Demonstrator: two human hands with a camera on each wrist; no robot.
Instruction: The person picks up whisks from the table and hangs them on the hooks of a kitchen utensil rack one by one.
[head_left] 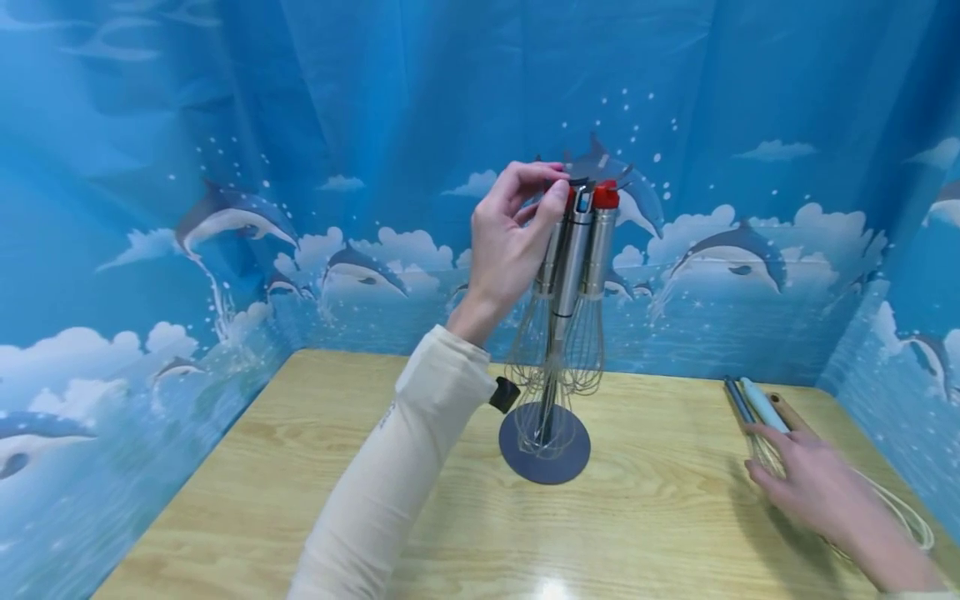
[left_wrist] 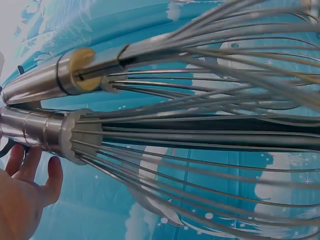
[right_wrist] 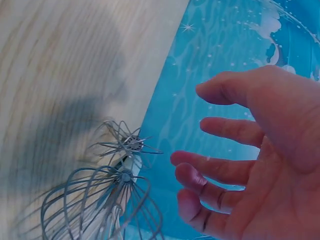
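A dark stand with a round base [head_left: 517,450] stands upright on the table. Metal whisks [head_left: 600,250] hang from it, some capped in red, one ending in a metal loop. My left hand [head_left: 506,229] is raised at its top, thumb and forefinger pinching by the black hooks [head_left: 579,181]. In the left wrist view, other fingers [left_wrist: 54,177] of this hand lie beside a steel whisk handle [left_wrist: 30,127]. Over several whisks lying at the right, my right hand [head_left: 813,483] reaches with fingers spread. Wire whisk heads [right_wrist: 100,200] show below its empty palm in the right wrist view.
The lying whisks have a dark handle [head_left: 738,402], a light-blue handle [head_left: 763,404] and a wooden handle [head_left: 791,414]. A dolphin-printed blue curtain [head_left: 420,125] rises behind the wooden table [head_left: 322,433] and along its sides.
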